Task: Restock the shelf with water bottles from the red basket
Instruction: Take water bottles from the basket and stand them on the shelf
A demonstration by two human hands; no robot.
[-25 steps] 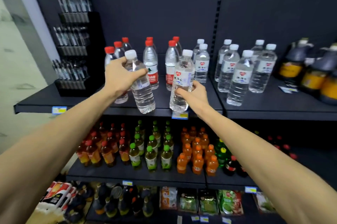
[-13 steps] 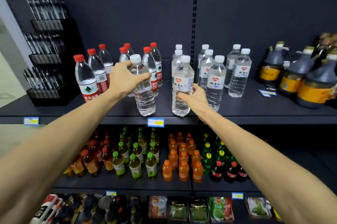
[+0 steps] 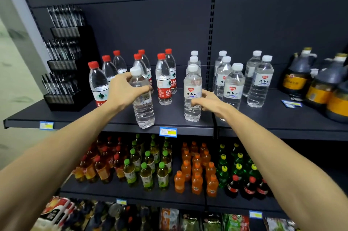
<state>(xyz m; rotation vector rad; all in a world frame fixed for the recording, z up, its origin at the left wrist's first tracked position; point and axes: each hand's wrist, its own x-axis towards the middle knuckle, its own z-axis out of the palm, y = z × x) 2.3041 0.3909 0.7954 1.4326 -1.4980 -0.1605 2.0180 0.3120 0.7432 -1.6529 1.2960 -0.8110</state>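
Note:
My left hand point(image 3: 122, 90) grips a white-capped water bottle point(image 3: 144, 110) by its shoulder. The bottle tilts slightly, and its base is at the front edge of the dark upper shelf point(image 3: 169, 118). A second white-capped bottle point(image 3: 192, 87) stands upright on the shelf in front of two more of its kind. My right hand point(image 3: 210, 102) is at its right side with relaxed, spread fingers that just touch it. The red basket is out of view.
Red-capped water bottles point(image 3: 163, 80) stand left of centre, with more white-capped ones point(image 3: 233, 84) to the right. Dark sauce jugs point(image 3: 320, 87) are at the far right and a black pen rack point(image 3: 64, 65) at the far left. The lower shelves hold tea, orange and green drinks.
The right-hand bottle now stands on the shelf, and my right hand has loosened its grip on it. My left hand has moved its bottle lower, to the shelf's front edge.

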